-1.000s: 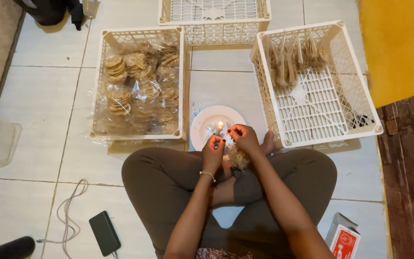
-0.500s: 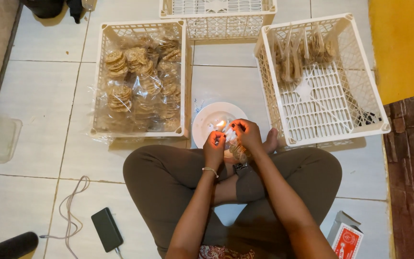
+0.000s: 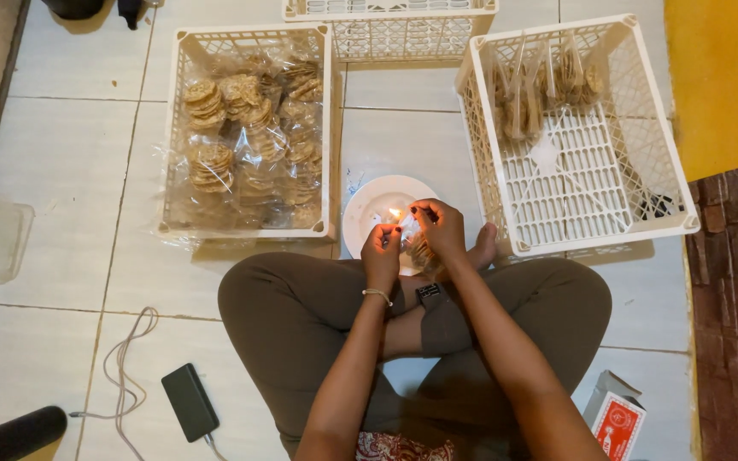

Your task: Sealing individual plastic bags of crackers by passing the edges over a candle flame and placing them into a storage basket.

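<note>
Both hands, left hand (image 3: 382, 254) and right hand (image 3: 439, 229), are closed on a small clear packet (image 3: 416, 248) held at a candle flame (image 3: 395, 214); fingers could be burned or the plastic melted through.

crates (image 3: 249, 128) L/R, gap btwn, plate (image 3: 369, 205) blocks

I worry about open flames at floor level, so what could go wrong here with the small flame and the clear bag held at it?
1. The small flame burns right by the fingertips of the left hand and right hand; they could be singed.
2. The clear plastic bag of round biscuits may melt through instead of sealing.
3. The white plastic crate of bagged biscuits stands close to the flame.
</note>
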